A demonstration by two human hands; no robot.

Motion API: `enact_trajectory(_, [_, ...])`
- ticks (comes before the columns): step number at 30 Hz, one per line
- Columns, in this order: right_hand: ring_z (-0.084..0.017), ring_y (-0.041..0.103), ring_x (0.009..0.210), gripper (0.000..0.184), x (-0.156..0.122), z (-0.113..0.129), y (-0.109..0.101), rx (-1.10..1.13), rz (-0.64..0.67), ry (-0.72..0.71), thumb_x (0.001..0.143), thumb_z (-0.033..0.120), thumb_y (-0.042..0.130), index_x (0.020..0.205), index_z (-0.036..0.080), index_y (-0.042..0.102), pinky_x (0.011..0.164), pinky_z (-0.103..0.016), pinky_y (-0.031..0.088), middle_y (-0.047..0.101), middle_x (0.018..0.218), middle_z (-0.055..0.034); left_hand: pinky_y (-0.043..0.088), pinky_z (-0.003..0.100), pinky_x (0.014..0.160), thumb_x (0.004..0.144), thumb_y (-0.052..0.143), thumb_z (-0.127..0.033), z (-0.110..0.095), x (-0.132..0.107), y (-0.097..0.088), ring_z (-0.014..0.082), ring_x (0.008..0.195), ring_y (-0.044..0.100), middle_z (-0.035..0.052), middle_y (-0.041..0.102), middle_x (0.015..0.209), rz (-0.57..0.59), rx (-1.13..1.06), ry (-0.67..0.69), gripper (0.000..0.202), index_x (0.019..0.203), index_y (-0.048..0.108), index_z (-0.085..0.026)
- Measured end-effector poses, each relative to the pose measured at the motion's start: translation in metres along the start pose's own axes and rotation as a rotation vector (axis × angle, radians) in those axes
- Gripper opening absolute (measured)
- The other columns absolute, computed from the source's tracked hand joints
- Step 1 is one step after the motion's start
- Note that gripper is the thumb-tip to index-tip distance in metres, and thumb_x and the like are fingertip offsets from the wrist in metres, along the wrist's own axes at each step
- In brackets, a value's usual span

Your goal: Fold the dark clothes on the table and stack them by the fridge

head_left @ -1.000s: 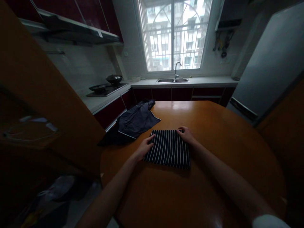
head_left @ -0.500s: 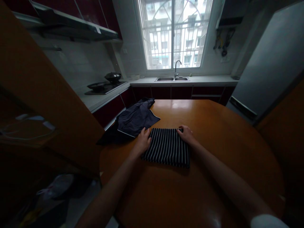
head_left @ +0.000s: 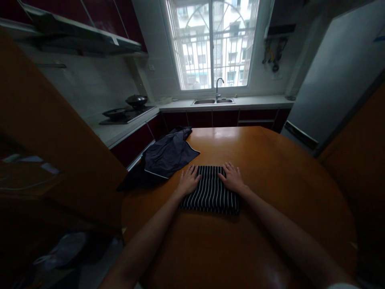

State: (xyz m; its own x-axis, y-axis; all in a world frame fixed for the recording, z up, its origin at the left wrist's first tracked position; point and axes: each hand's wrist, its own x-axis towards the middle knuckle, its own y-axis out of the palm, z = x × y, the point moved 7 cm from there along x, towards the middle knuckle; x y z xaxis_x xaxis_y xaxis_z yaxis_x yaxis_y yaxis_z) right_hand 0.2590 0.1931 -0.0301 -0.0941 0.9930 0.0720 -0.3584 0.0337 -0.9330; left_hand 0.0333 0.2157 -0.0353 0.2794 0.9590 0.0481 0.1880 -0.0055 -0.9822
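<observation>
A folded black cloth with white stripes [head_left: 210, 196] lies as a neat rectangle on the wooden table [head_left: 255, 160]. My left hand [head_left: 189, 180] rests flat over its upper left part, fingers spread. On the upper right part lies my right hand [head_left: 232, 177], also flat with the fingers apart. The cloth under both palms is hidden, and its kind of item cannot be made out. Just beyond my left hand, a crumpled dark grey garment with white piping [head_left: 168, 154] spreads over the table's left edge.
Behind the table runs a counter with a double sink [head_left: 213, 101] and a tap. At the left, a wok [head_left: 136, 101] and a pan [head_left: 114, 113] sit on the stove. A fridge [head_left: 337, 80] stands at right. A plastic bag [head_left: 66, 249] lies low at left.
Both hands have moved from the cloth's side edges inward onto its top, and their fingers have flattened out. The view has shifted slightly. The grey garment lies as before.
</observation>
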Motion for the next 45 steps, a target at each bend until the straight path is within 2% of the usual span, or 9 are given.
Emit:
enact_trajectory(6, [-0.032,0.024,0.151,0.061,-0.014,-0.059,-0.030,-0.028,-0.116,0.193,0.104,0.044,0.026,0.151,0.009,0.042,0.119,-0.056,0.019,0.032,0.161,-0.0208,0.013,0.055,0.122,0.104,0.028,-0.043,0.010,0.007,0.000,0.0274,0.153,0.018,0.0117,0.024,0.165,-0.004,-0.077,-0.013,0.060,0.157,0.032,-0.017])
enact_trajectory(10, [-0.029,0.023,0.152,0.058,-0.042,-0.022,-0.045,0.013,-0.222,0.055,0.104,0.040,0.026,0.150,0.012,0.045,0.121,-0.050,0.019,0.032,0.162,-0.0173,0.019,0.049,0.123,0.103,0.030,-0.042,0.016,0.007,-0.004,0.0279,0.152,0.022,0.0147,0.027,0.164,-0.044,-0.177,0.028,0.060,0.156,0.035,-0.013])
enact_trajectory(14, [-0.029,0.020,0.153,0.059,-0.086,0.045,-0.024,0.029,-0.117,-0.206,0.100,0.053,0.038,0.151,0.023,0.045,0.122,-0.053,0.015,0.031,0.163,-0.0115,0.024,0.044,0.122,0.102,0.034,-0.044,0.016,-0.017,-0.008,0.0253,0.151,0.027,0.0107,0.025,0.165,-0.094,-0.239,0.104,0.057,0.154,0.039,-0.020])
enact_trajectory(17, [-0.033,0.017,0.153,0.062,-0.112,0.064,-0.012,0.004,-0.081,-0.287,0.098,0.056,0.043,0.150,0.022,0.047,0.122,-0.058,0.008,0.029,0.164,-0.0136,0.023,0.049,0.122,0.102,0.033,-0.040,0.016,-0.042,-0.007,0.0257,0.151,0.027,0.0076,0.029,0.164,-0.072,-0.231,0.088,0.053,0.152,0.043,-0.024])
enact_trajectory(23, [-0.033,0.019,0.153,0.057,-0.117,0.057,-0.014,0.014,-0.051,-0.341,0.102,0.047,0.038,0.150,0.019,0.047,0.122,-0.059,0.008,0.032,0.162,-0.0146,0.025,0.050,0.122,0.100,0.031,-0.034,0.015,-0.061,-0.004,0.0239,0.149,0.031,0.0059,0.037,0.160,-0.114,-0.221,0.058,0.052,0.148,0.049,-0.025])
enact_trajectory(30, [-0.031,0.022,0.152,0.053,-0.102,0.015,-0.025,0.018,-0.085,-0.370,0.103,0.040,0.035,0.150,0.017,0.046,0.122,-0.058,0.010,0.035,0.161,-0.0152,0.027,0.051,0.121,0.101,0.026,-0.041,-0.004,-0.034,0.018,0.0283,0.150,0.028,0.0083,0.034,0.162,-0.164,-0.216,0.049,0.056,0.147,0.052,-0.021])
enact_trajectory(33, [-0.029,0.021,0.152,0.051,-0.093,-0.029,-0.038,-0.001,-0.108,-0.364,0.102,0.037,0.037,0.150,0.019,0.046,0.123,-0.057,0.011,0.035,0.161,-0.0137,0.027,0.057,0.119,0.102,0.023,-0.042,-0.039,-0.007,0.030,0.0338,0.149,0.029,0.0119,0.033,0.162,-0.157,-0.189,0.041,0.058,0.147,0.051,-0.019])
enact_trajectory(36, [-0.028,0.020,0.153,0.050,-0.080,-0.092,-0.060,-0.042,-0.148,-0.309,0.100,0.033,0.040,0.148,0.019,0.049,0.123,-0.056,0.009,0.036,0.161,-0.0129,0.024,0.064,0.117,0.102,0.022,-0.040,-0.100,0.033,0.042,0.0397,0.149,0.028,0.0156,0.033,0.161,-0.161,-0.151,0.052,0.058,0.148,0.050,-0.017])
enact_trajectory(45, [-0.026,0.021,0.153,0.053,-0.028,-0.344,-0.143,-0.200,-0.231,0.119,0.095,0.021,0.038,0.147,0.019,0.051,0.122,-0.056,0.008,0.031,0.164,-0.0105,0.020,0.065,0.116,0.101,0.030,-0.036,-0.356,0.177,0.073,0.0447,0.149,0.023,0.0207,0.027,0.163,-0.099,-0.263,0.168,0.056,0.150,0.046,-0.014])
